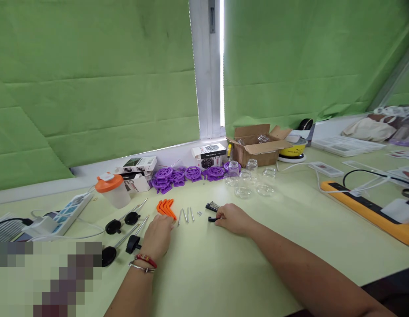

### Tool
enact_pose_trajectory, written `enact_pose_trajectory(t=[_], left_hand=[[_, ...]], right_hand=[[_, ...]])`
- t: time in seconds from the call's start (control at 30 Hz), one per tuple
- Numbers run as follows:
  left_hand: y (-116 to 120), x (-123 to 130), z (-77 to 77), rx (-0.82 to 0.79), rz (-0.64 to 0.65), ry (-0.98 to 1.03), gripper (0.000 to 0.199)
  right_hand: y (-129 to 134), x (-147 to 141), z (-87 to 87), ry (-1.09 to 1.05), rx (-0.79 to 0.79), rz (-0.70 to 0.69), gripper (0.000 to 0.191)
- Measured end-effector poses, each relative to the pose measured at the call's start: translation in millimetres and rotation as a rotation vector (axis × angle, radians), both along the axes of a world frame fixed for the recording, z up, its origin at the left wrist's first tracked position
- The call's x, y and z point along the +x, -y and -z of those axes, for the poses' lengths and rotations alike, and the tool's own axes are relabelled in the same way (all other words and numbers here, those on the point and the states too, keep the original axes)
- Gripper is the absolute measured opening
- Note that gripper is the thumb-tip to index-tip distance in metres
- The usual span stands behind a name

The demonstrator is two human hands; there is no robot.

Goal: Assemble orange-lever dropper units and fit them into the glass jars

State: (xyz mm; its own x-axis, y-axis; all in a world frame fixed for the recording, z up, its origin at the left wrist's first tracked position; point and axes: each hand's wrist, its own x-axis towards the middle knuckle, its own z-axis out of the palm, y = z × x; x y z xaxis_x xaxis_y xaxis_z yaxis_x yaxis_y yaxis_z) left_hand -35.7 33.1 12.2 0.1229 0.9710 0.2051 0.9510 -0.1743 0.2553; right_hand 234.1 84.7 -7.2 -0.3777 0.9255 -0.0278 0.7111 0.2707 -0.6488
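Observation:
My right hand [233, 219] is closed, pinching a small black piece [212, 219] just above the table. Right behind it, near the fingertips, lies a black holder [212, 206] with rows of small metal bits. My left hand [160, 235] rests at the near end of several orange angled pieces [165, 207]; its fingertips are hidden underneath. Between the hands are several metal rods [187, 215] and a little cluster of tiny metal parts [199, 213]. Several black knobs on metal shafts [132, 217] are spread left of my left hand.
Purple wheel-like parts [193, 173] line the back, beside small boxes [209, 155]. Clear glass jars [245, 176] stand before an open cardboard box [257, 152]. An orange-lidded cup [116, 193] and a white power strip [72, 213] are left; an orange power strip [366, 213] is right.

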Motion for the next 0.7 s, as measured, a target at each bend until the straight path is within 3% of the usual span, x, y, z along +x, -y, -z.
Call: enact_pose_trajectory(t=[0.1, 0.17, 0.23, 0.4, 0.47, 0.6, 0.7], left_hand=[[2.4, 13.1, -2.1, 0.084, 0.015, 0.138, 0.013], [6.8, 28.0, -1.3, 0.113, 0.064, 0.333, 0.026], [12.4, 44.5, 0.9, 0.03, 0.147, 0.515, 0.037], [21.6, 67.6, 4.3, -0.142, 0.219, 0.677, 0.019], [22.2, 67.4, 3.4, -0.152, 0.201, 0.682, 0.018], [22.2, 63.3, 0.7, -0.116, 0.156, 0.676, 0.019], [22.8, 63.2, 0.1, -0.119, 0.144, 0.659, 0.019]], right_hand=[[4.0, -4.6, 1.8, -0.235, -0.154, -0.051, 0.017], [9.4, -10.1, 2.8, -0.383, -0.235, -0.112, 0.019], [16.0, -16.5, 3.9, -0.487, -0.28, -0.188, 0.019], [21.0, -24.5, 8.4, -0.518, -0.257, -0.287, 0.017], [14.0, -20.5, 9.5, -0.461, -0.169, -0.226, 0.016], [-7.0, -4.8, 10.6, -0.236, 0.107, 0.062, 0.017], [-17.0, 2.9, 12.6, -0.069, 0.128, 0.157, 0.016]])
